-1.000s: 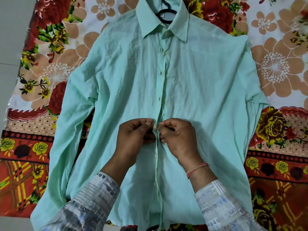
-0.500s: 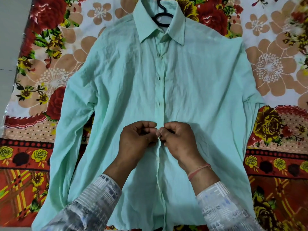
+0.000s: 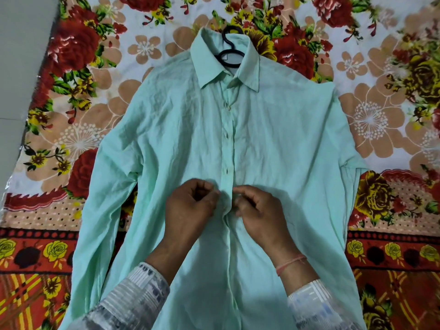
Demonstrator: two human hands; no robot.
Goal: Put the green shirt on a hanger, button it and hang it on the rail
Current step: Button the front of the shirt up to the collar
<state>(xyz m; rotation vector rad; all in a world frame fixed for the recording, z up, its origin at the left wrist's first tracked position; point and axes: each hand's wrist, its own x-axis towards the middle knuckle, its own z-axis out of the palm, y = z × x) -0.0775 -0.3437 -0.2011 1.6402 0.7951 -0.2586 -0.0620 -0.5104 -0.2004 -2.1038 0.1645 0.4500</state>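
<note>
On the floral spread point(image 3: 71, 67) the shirt point(image 3: 285, 139) lies flat, placket point(image 3: 227, 148) running twelve to six. The left hand point(image 3: 192, 206) and right hand point(image 3: 258, 210), both curled, pinch it midway; I'd judge the unbuttoned stretch lies toward six.

Spread flat across nearly the whole view: a floral sheet point(image 3: 147, 47), white-grounded in the far part and crowded with big red roses point(image 3: 76, 44), peach blossoms point(image 3: 371, 120) with white starburst centres, green leaves and small yellow flowers. Nearer, on the right, a dark gold rose point(image 3: 373, 196) on red. On the left, a pale dotted band point(image 3: 42, 214) running side to side, then just below it a red border band point(image 3: 56, 250) set with a row of yellow roses and dark blooms. Nearest of all, an orange plaid zone point(image 3: 23, 301) striped in yellow. Along the left edge, beside the sheet, plain grey floor point(image 3: 21, 67), crossed by one faint joint line.
</note>
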